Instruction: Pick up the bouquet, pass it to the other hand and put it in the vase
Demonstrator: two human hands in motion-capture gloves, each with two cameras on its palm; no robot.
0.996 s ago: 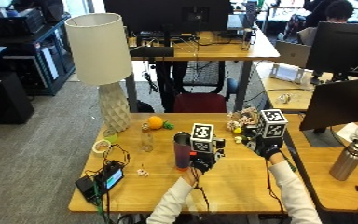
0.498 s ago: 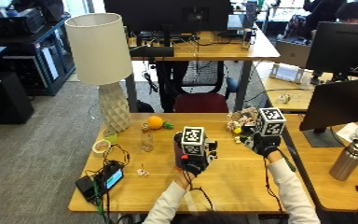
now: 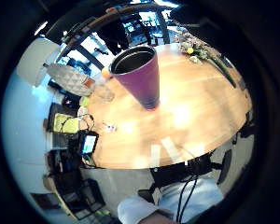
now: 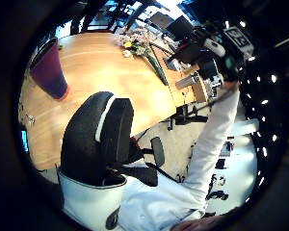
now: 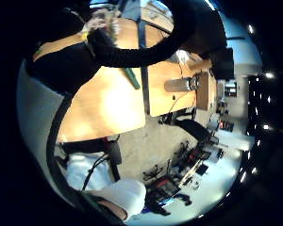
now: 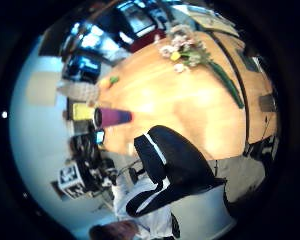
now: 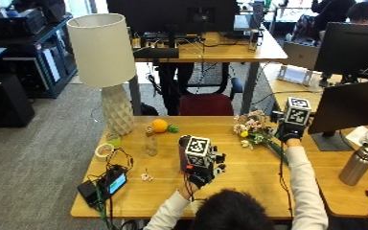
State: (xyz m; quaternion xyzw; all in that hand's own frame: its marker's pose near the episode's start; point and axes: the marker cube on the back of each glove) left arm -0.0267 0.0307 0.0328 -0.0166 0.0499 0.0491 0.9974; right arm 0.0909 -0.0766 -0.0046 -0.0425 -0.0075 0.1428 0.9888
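The bouquet of pale and yellow flowers lies flat on the wooden table, its green stems pointing toward the front edge. My right hand hovers by the stems at the bouquet's right side, open and holding nothing. In the right thumb side palm view the bouquet lies on the wood, away from the thumb. The purple vase stands upright mid-table, empty inside. My left hand is open just in front of the vase, not touching it.
A tall lamp stands at the table's back left, with an orange, a small glass bottle and a tape roll near it. A small screen device lies front left. A metal bottle and monitor are right.
My left hand has drawn a little back from the vase toward the person. My right hand has shifted right and farther up the table, beside the bouquet's stems.
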